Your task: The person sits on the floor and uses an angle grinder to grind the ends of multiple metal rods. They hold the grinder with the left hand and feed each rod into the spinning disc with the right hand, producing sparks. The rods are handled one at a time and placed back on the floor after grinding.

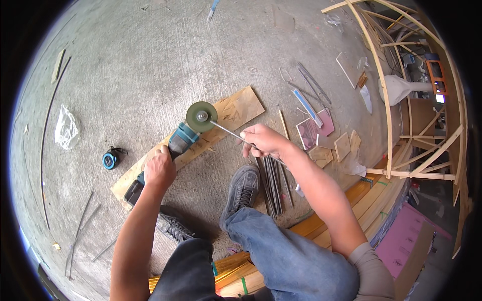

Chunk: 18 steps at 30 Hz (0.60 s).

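Note:
My left hand (160, 168) is wrapped round the body of a teal and black cordless angle grinder (183, 139). The grinder's round green disc (202, 117) lies flat side up over a wooden board (241, 106) on the concrete. In my right hand (263, 139) is a thin metal rod (227, 130), pinched between the fingers. The rod's far end meets or nearly meets the disc's right edge; I cannot tell whether they touch. Below my right hand a bundle of dark metal rods (271, 188) lies on the floor beside my shoe (244, 185).
A blue tape measure (109, 160) and a clear plastic bag (66, 127) lie to the left. On the right are a blue-handled cutter (308, 108), pink offcuts (326, 123) and wood scraps (342, 147). A curved wooden frame (384, 95) stands at far right. Long planks (371, 204) lie beside my leg.

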Motion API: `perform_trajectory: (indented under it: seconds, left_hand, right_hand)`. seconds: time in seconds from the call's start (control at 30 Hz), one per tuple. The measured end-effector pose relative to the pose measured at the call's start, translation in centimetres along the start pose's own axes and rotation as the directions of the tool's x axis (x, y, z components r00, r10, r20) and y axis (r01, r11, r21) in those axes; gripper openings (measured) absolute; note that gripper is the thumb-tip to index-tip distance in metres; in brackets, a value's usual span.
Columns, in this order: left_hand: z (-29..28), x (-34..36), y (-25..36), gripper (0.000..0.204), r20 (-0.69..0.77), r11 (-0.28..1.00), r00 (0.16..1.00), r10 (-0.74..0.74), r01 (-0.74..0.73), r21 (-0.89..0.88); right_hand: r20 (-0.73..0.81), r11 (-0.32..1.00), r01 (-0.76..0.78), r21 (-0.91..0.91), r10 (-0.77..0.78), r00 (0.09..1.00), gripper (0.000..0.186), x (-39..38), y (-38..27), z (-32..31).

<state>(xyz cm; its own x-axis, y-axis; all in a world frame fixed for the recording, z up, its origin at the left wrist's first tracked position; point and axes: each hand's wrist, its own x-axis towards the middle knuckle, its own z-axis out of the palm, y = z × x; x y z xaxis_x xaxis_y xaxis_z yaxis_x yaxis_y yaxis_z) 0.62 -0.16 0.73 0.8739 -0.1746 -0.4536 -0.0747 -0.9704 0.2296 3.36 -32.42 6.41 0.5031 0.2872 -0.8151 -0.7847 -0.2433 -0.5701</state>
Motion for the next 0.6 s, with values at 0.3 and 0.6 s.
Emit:
perform_trajectory:
  seconds: [0.3, 0.6]
  left_hand:
    - [0.0, 0.0, 0.1, 0.031, 0.01, 1.0, 1.0, -0.008, 0.008, 0.019]
    - [0.1, 0.2, -0.3, 0.027, 0.002, 0.999, 1.0, 0.005, -0.005, 0.04]
  right_hand:
    - [-0.363, 0.911, 0.407, -0.071, -0.403, 0.84, 0.022, -3.2, 2.4, -1.7]
    - [-0.334, 0.643, 0.766, -0.022, -0.727, 0.6, 0.032, -10.3, -0.5, -0.9]
